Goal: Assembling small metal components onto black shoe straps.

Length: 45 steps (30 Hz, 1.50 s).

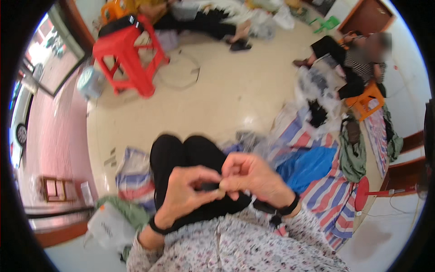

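Note:
Above my lap in dark trousers (174, 156), both hands meet over a small black piece (209, 186), too small and too covered to name. My left hand (183, 192) curls round it, thumb below and fingers above. Fingertips of my right hand (253, 177) pinch at its right end, touching the left fingertips. A dark band circles each wrist. To the right of my knees lie a crumpled blue plastic sheet (308, 167) and clear plastic.
A red stool (129, 54) with a black item on top stands at the far left. Striped woven sheeting (331, 206) covers floor at right, with black pieces (317, 113) on clear plastic. One person sits near an orange stool (366, 100); another person's legs (199, 25) stretch across the back.

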{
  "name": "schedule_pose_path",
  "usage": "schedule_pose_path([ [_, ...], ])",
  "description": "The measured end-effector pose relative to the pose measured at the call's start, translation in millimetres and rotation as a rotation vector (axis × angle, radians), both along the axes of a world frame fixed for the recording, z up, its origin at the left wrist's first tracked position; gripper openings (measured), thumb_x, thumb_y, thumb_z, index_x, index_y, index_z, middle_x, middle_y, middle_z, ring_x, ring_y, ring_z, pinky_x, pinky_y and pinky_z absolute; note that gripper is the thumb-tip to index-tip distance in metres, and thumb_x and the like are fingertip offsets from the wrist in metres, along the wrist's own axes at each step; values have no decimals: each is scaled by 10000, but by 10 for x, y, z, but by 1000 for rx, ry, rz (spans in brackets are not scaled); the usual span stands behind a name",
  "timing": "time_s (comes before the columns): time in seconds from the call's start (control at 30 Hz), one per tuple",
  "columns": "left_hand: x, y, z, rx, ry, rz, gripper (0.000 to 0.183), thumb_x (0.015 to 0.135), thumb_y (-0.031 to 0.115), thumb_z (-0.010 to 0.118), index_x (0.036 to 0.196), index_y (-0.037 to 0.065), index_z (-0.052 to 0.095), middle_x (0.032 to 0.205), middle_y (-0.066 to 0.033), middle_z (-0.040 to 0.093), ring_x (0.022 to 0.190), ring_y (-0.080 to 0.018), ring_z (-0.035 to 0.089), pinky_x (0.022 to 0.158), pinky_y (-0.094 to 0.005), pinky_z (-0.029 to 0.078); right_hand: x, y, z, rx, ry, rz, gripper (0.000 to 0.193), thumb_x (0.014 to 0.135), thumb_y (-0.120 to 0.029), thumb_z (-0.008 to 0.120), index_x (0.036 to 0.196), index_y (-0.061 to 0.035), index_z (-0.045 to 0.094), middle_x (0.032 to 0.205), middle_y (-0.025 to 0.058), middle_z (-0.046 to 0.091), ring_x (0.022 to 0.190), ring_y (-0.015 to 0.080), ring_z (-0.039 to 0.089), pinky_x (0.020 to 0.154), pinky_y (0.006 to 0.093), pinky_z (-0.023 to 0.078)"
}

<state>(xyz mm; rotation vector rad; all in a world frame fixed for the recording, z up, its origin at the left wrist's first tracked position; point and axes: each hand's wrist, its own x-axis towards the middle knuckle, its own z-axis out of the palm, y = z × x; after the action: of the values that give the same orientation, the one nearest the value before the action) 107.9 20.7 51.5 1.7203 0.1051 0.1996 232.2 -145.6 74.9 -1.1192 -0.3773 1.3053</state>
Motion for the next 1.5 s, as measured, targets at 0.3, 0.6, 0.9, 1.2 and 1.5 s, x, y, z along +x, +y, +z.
schedule_pose_path([
  [0.3,-192,-115,-112,-322,142,60,198,773,-18,733,952,-65,662,829,-124,695,738,-170,701,624,-220,558,-185,0,-445,115,-208,24,219,914,-226,655,966,-38,555,878,-1,587,805,60,556,711,210,453],
  [0.6,-246,-103,-217,-505,174,49,209,837,-35,657,1038,-89,634,861,-154,681,775,-209,701,705,-258,576,-171,-65,-444,36,-125,118,276,959,-299,580,840,-50,583,646,-30,511,513,34,416,447,201,293],
  [0.9,-396,-235,-179,-521,231,103,175,914,33,582,1053,-51,648,919,-97,681,793,-149,684,720,-231,551,-344,-165,-435,-67,-110,61,178,916,-171,629,864,-1,618,670,-4,536,573,49,453,489,201,325],
  [1.2,-699,-287,-336,-538,98,173,203,922,67,592,1095,-33,627,959,-67,662,771,-93,651,698,-198,528,-533,-31,-516,-67,-2,69,96,902,-57,613,865,27,586,707,65,564,572,112,476,509,238,361],
  [1.5,-664,-261,-380,-552,154,102,171,918,56,596,1056,-36,637,921,-66,659,742,-109,655,687,-204,537,-555,-62,-587,-99,-88,104,156,932,-118,589,861,21,590,698,50,561,565,104,474,504,241,363],
])
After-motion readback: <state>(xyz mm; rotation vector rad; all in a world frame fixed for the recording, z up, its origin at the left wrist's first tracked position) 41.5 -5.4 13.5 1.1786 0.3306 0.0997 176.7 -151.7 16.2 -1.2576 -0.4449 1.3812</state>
